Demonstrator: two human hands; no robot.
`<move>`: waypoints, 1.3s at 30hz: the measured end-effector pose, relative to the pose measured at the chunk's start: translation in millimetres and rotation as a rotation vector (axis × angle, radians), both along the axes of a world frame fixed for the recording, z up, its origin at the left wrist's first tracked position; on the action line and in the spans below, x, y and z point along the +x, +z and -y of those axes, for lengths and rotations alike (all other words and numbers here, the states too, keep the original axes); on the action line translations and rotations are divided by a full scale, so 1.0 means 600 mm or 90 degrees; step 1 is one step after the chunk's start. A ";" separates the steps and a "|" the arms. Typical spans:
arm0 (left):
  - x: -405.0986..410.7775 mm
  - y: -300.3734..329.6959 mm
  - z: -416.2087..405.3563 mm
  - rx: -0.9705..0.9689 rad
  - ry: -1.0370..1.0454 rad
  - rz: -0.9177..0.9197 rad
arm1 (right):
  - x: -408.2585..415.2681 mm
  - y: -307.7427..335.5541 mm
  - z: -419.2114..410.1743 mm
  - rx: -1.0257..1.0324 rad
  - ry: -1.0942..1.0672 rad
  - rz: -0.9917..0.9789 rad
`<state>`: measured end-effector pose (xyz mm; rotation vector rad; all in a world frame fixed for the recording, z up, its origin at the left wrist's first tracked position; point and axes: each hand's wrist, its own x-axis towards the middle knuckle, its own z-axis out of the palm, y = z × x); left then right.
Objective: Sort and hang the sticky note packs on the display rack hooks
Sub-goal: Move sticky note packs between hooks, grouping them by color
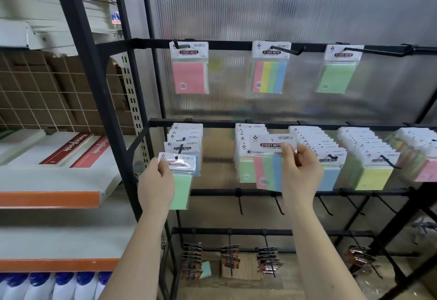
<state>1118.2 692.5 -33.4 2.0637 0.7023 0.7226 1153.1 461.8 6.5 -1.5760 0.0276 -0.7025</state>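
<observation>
**Two packs held up at the middle rail of the rack**

At far left, pale shelves with orange front edges (49, 199) are carrying flat white boxes with red printed bands, and blue-capped white bottles (47, 285) are standing in a row at the bottom. The black metal display rack (99, 101) is rising beside them, its square tubes matte and its back panel a ribbed, translucent plastic sheet (283, 11) that is blurring whatever is behind.

The left hand (156, 185) is pinching a green sticky note pack (181, 181) at the upper left corner of its glossy clear sleeve; the pack is hanging upright, long axis vertical, white header card on top, just in front of the leftmost hook of the middle rail (236, 123).

Further right, the right hand (299, 172) is gripping a striped pack (269, 162) by its header between thumb and fingers. Its pink, green and blue strips are running vertically, header up, face towards the camera, in front of the second stack on that rail.

On the top rail, a pink pack (189, 68), a four-colour striped pack (270, 68) and a green pack (338, 70) are each hanging singly from a hook, with thick stacks filling the hooks to the right on the middle rail.
</observation>
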 end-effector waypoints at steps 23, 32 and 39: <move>0.048 0.101 0.068 0.060 -0.079 0.177 | 0.075 0.206 0.010 0.115 0.021 0.156; 0.071 0.122 0.076 0.057 -0.098 0.230 | 0.093 0.227 0.014 0.179 0.033 0.146; 0.084 0.132 0.081 0.045 -0.121 0.297 | 0.100 0.236 0.020 0.160 0.031 0.131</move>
